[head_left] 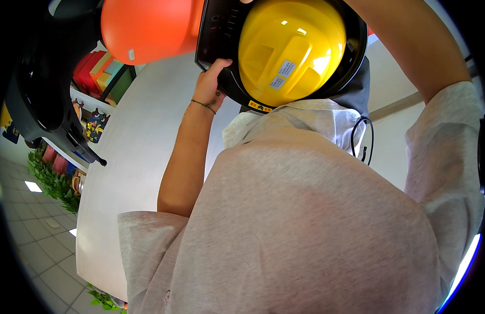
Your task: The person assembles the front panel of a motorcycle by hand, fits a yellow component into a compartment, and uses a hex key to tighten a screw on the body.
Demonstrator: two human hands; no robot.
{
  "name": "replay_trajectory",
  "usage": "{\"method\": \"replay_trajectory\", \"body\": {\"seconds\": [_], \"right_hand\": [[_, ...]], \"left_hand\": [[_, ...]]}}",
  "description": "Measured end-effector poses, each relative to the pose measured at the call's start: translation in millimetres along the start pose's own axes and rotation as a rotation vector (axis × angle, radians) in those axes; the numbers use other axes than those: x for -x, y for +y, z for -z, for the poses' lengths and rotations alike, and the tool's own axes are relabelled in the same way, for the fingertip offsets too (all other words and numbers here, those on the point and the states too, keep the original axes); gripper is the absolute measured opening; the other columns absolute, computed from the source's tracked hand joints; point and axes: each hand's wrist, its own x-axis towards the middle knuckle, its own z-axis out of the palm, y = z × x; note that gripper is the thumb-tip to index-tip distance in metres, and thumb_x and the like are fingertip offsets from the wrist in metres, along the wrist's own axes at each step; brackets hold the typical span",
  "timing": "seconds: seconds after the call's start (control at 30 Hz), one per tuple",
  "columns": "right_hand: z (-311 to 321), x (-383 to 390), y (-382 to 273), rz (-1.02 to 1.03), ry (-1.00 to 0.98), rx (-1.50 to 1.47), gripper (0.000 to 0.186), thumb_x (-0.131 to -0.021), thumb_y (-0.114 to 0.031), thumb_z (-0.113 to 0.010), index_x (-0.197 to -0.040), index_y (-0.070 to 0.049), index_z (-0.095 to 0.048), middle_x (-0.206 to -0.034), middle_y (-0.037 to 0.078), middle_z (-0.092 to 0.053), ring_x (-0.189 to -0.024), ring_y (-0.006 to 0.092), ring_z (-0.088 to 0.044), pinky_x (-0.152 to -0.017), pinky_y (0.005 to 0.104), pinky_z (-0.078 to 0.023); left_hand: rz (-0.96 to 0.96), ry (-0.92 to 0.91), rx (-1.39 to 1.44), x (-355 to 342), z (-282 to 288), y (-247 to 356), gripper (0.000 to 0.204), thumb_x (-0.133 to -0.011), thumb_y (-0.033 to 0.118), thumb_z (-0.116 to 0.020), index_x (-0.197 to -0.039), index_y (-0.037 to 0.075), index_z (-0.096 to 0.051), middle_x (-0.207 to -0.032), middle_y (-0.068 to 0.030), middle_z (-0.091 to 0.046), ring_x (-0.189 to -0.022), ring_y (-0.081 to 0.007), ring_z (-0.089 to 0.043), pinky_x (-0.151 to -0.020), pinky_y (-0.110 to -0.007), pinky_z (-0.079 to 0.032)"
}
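Note:
A glossy yellow hard hat (pixel 292 49) with two small white labels sits inside a black open holder (pixel 216 39) with a raised rim and slots in one wall. My left hand (pixel 216 81), a dark beaded bracelet at its wrist, grips the holder's near left edge, thumb over the rim and fingers underneath. My right forearm (pixel 404 36) reaches up past the hat and leaves the picture at the top. A bit of skin shows at the top edge beside the slots, perhaps a fingertip of my right hand; the rest of that hand is hidden.
A rounded orange shell (pixel 148 29) stands left of the holder, above a pale curved table (pixel 132 172). Farther left are a glossy black object with an arm (pixel 49 89), shelves with colourful books (pixel 98 73) and green plants (pixel 51 180). A black cable loop (pixel 372 136) hangs at right.

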Motion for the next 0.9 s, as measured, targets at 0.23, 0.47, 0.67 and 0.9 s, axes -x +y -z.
{"method": "replay_trajectory", "body": {"seconds": [0.23,0.47,0.67,0.9], "right_hand": [[-5,-3,6,-0.014,0.051,-0.069,0.034,-0.067,-0.028,-0.069,-0.091,-0.004,-0.070,-0.088,0.017,-0.068,-0.083,0.0308,-0.065,-0.074,0.0392,-0.051],[-9,-3,9,-0.034,0.107,-0.135,0.036,-0.067,-0.029,-0.069,-0.092,-0.003,-0.070,-0.089,0.018,-0.068,-0.084,0.0311,-0.065,-0.075,0.0393,-0.051],[-12,-7,11,-0.052,0.156,-0.185,0.038,-0.068,-0.031,-0.068,-0.093,-0.003,-0.070,-0.090,0.018,-0.067,-0.085,0.0313,-0.065,-0.076,0.0394,-0.050],[-18,-9,10,-0.074,0.201,-0.211,0.040,-0.068,-0.033,-0.068,-0.094,-0.003,-0.069,-0.091,0.018,-0.067,-0.086,0.0316,-0.064,-0.077,0.0394,-0.050]], "left_hand": [[0.020,-0.062,0.027,-5,5,-3,0.031,-0.084,0.023,-0.064,-0.107,0.004,-0.060,-0.101,-0.0063,-0.067,-0.094,-0.0182,-0.064,-0.088,-0.034,-0.050],[-0.042,-0.031,-0.023,-5,3,-2,0.033,-0.083,0.024,-0.066,-0.105,0.001,-0.059,-0.093,-0.0063,-0.066,-0.081,-0.0174,-0.066,-0.073,-0.031,-0.053],[-0.095,0.068,0.009,-2,-12,-12,0.037,-0.084,0.026,-0.065,-0.111,0.001,-0.058,-0.098,-0.0073,-0.065,-0.085,-0.0189,-0.065,-0.075,-0.032,-0.052],[-0.102,-0.044,-0.031,0,-4,-3,0.036,-0.085,0.023,-0.062,-0.110,-0.002,-0.058,-0.102,-0.0111,-0.066,-0.091,-0.0217,-0.065,-0.082,-0.035,-0.052]]}}
